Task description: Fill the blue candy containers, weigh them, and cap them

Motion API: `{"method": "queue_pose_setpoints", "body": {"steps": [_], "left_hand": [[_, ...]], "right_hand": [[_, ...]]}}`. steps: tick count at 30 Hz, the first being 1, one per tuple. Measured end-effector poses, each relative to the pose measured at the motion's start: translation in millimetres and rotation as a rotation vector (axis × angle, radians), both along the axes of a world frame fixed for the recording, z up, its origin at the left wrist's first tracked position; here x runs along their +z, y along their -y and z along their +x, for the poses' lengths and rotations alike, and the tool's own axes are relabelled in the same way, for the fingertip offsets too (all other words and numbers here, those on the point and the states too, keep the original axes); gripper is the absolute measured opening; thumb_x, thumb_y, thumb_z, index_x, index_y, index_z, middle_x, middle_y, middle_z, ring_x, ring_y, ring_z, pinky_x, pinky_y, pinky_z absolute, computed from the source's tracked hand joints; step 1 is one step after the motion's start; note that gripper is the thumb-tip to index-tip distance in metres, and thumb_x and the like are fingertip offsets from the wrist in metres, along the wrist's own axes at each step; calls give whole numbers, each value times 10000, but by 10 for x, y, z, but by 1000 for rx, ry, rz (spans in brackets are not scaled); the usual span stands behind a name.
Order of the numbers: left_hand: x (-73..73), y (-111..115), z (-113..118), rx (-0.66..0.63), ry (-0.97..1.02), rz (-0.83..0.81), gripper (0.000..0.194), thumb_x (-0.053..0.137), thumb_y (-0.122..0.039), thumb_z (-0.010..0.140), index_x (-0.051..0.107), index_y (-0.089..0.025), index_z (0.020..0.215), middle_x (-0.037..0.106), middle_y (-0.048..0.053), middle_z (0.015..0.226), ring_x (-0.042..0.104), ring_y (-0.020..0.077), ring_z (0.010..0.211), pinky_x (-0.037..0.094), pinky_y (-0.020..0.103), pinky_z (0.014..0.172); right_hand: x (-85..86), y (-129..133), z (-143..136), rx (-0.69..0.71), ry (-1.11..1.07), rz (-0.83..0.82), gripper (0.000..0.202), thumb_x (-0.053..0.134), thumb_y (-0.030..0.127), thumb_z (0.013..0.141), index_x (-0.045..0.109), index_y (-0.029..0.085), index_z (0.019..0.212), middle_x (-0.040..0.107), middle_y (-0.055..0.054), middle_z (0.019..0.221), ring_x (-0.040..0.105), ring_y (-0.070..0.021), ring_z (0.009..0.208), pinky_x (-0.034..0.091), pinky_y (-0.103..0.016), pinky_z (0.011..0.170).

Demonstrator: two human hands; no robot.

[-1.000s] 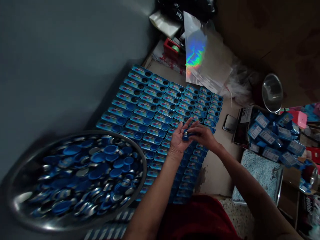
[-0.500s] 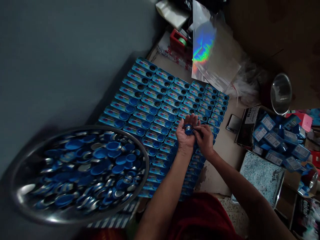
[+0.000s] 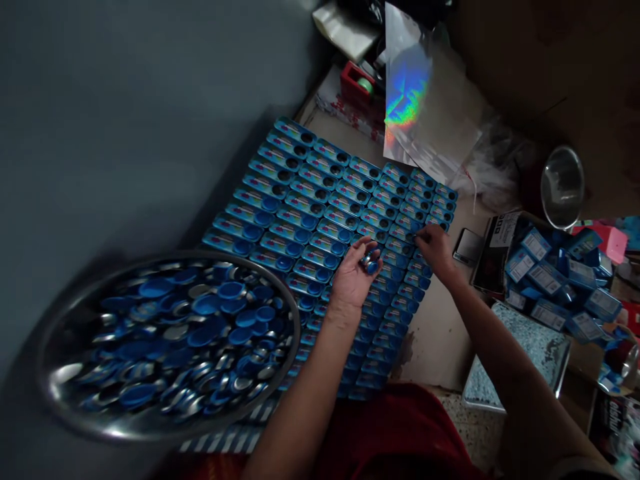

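Observation:
My left hand is palm up with its fingers curled around a few small round blue lids with silvery rims. My right hand is to its right, thumb and finger pinched at the round end of one blue oblong pack. A small dark-blue edge shows at those fingertips; the rest of that lid is hidden. Rows of such packs lie side by side under both hands. Far packs have dark round openings, while nearer ones show blue discs there. A big steel bowl at left holds many loose blue lids.
Behind the packs are a red tape dispenser and a shiny plastic sheet. On the right are a small flat scale-like device, a carton of blue boxes, a metal tray and a steel cup.
My hands have come apart: the right moved from the left palm up and right to a pack. The left shifted slightly left and down, its fingers curling around the lids.

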State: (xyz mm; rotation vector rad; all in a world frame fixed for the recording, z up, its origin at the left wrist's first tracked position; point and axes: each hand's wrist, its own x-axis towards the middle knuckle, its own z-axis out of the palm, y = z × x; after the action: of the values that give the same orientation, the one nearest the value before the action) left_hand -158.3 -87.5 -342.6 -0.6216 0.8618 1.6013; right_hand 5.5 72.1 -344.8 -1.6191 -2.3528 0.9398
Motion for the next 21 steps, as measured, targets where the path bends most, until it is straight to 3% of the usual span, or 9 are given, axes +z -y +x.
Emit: {"method": "queue_pose_setpoints", "body": {"steps": [7,11,15,18,21], "left_hand": [[10,12,32,30,123,19,210,535,-166,1021,740,-165,1065,782,71,996,763,186,925,619,457,1012],[-70,36,19,12,123,95,280,500,-131,984,746,-177,1108,793,90,1082,760,229,1109,564,506,1107],[-96,52,25,5,135,146,311,469,-198,1022,752,-185,1152,799,94,1128,729,253,1229,537,510,1145],[-65,46,56,38,143,107,293,469,-170,1019,748,-186,1108,803,73,1081,760,226,1135,556,482,1118],[-51,50,97,55,133,73,282,481,-135,998,738,-187,1102,798,64,1032,774,207,1047,591,441,1045]], "right_hand": [[94,-103,-290,217,389,38,165,622,178,860,752,215,954,784,-70,1066,706,-244,1013,477,-311,807],[70,-290,-436,206,602,-26,171,717,277,845,765,242,1006,787,-61,1060,710,-267,995,472,-316,775],[106,-416,-473,195,664,-47,269,833,374,788,753,250,1014,780,-47,1029,701,-273,987,463,-313,770],[231,-159,-434,210,566,17,156,747,303,894,753,241,1037,779,-57,1022,698,-259,981,453,-310,782],[288,357,-340,215,236,62,125,681,290,971,764,242,1050,772,-55,1000,697,-228,930,471,-297,791]]}}
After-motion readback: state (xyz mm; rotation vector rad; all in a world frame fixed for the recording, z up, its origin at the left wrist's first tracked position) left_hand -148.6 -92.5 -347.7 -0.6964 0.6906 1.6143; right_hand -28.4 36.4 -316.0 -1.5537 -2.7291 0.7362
